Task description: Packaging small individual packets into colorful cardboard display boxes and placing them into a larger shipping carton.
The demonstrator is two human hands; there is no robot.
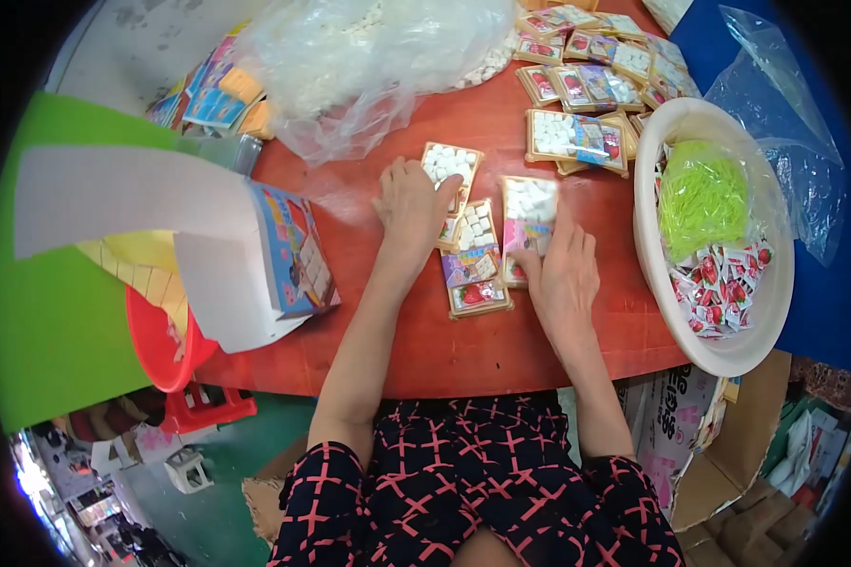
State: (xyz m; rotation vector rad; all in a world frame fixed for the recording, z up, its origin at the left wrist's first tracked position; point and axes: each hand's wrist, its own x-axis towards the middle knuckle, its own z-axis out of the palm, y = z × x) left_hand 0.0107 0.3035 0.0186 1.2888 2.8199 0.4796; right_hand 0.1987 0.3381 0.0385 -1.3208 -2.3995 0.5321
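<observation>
Three flat tan trays with white cubes like small marshmallows and printed sleeves lie before me on the red table. My left hand [410,213] is curled at the left edge of the upper tray [451,163], with its thumb across it. On the right, my right hand [565,274] grips another tray [529,203] by its lower part, thumb on the near left and fingers along the right edge. Between them lies the third tray [476,265], its lower end showing a strawberry-printed sachet. The left fingertips are partly hidden.
Filled trays [577,137] are piled at the far right. A white basin [645,217] holds a bag of green strands and strawberry-printed sachets. At the back sits a large clear bag [350,57] of white pieces. An opened display box [298,250] stands left, beside a red basin [156,331].
</observation>
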